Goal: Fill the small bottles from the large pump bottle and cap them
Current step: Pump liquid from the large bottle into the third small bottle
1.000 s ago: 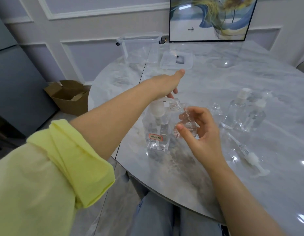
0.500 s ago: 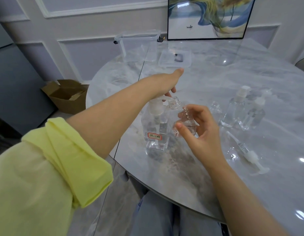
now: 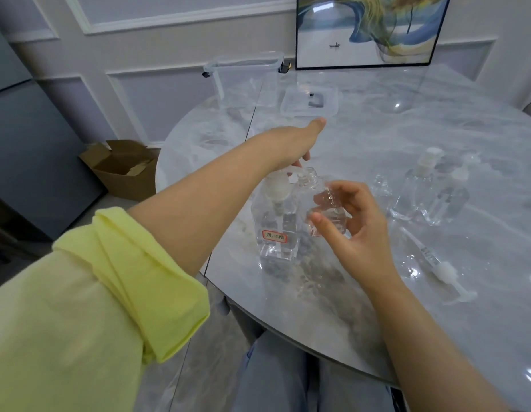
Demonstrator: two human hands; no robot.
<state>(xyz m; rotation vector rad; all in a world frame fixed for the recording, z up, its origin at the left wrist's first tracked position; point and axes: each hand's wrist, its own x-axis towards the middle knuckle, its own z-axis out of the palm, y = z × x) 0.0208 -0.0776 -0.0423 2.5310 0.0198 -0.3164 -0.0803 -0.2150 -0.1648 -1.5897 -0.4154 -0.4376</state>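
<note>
Left hand (image 3: 291,142): presses down on the pump head, thumb stretched straight toward the far side; the fingers underneath are mostly hidden.
Large pump bottle (image 3: 277,226): stands upright near the tabletop's (image 3: 377,138) near-left edge, steadied by the pressing hand, spout aimed right.
Small bottle (image 3: 323,205): uncapped and tilted, its open neck brought up against the spout, apparently to catch the liquid.
Right hand (image 3: 351,233): its grip curls round the small bottle's body, thumb in front.
Loose pump cap (image 3: 444,270): lies on its side to the near right, likely meant for this bottle.
Capped small bottles (image 3: 430,191): two stand upright at the right, seemingly finished.
</note>
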